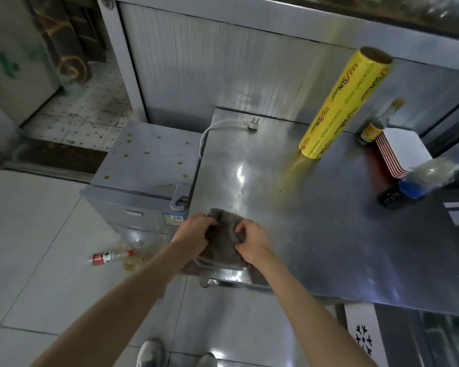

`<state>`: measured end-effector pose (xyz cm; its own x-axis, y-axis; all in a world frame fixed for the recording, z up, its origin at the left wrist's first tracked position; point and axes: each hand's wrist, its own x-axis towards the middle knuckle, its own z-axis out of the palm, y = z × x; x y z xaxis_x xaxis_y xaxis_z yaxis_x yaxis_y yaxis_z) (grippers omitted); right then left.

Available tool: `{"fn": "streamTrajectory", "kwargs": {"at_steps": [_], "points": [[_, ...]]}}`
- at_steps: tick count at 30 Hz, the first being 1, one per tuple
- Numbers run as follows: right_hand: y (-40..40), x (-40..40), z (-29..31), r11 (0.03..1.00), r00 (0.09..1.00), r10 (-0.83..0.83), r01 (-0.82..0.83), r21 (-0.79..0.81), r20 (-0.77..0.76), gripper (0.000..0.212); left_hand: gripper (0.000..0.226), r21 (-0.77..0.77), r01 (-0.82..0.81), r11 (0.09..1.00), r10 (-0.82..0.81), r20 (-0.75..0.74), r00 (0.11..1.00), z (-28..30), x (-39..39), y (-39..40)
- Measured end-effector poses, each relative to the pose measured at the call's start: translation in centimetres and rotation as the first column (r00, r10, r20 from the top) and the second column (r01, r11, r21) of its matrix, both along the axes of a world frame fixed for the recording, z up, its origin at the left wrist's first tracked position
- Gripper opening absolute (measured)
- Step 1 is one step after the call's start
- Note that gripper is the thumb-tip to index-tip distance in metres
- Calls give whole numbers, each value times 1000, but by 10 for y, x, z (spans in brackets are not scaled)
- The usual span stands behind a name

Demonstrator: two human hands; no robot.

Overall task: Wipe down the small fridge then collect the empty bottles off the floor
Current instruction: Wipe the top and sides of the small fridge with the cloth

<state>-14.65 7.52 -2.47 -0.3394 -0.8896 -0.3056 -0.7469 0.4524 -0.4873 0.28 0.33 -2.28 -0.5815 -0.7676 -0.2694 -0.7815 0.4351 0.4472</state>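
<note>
Gripping grey cloth (223, 242) on steel table (316, 234): left hand (194, 234), right hand (252, 241)

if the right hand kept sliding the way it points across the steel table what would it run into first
Probably the yellow wrap roll, though depth is unclear. The right hand grips the grey cloth and points up-right over bare steel table.

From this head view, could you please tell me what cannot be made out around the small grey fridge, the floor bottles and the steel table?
- Small grey fridge: its front is foreshortened and its lower part is hidden by the left arm.
- Clear floor bottles: those behind the red-labelled one are blurred; count unclear.
- Grey cloth: partly covered by the left hand and right hand.
- Blue-capped bottle on the steel table: cut by the right edge.
</note>
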Motion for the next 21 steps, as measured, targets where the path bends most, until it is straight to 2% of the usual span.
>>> {"fn": "streamTrajectory", "kwargs": {"at_steps": [5, 9, 15, 21], "points": [[-14, 4, 6, 998, 999, 28, -27, -63, 15, 28, 39, -34, -57, 998, 56, -34, 998, 4, 9, -2], [-32, 19, 17, 993, 998, 62, -61, -99, 6, 22, 45, -58, -100, 993, 97, -42, 994, 10, 25, -17], [-75, 54, 27, 991, 996, 87, -84, -105, 20, 27, 44, -88, -127, 988, 126, -16, 992, 21, 62, -59], [-125, 104, 23, 993, 996, 81, -76, -91, 44, 29, 51, -45, -93, 995, 92, -35, 995, 20, 111, -119]]}}
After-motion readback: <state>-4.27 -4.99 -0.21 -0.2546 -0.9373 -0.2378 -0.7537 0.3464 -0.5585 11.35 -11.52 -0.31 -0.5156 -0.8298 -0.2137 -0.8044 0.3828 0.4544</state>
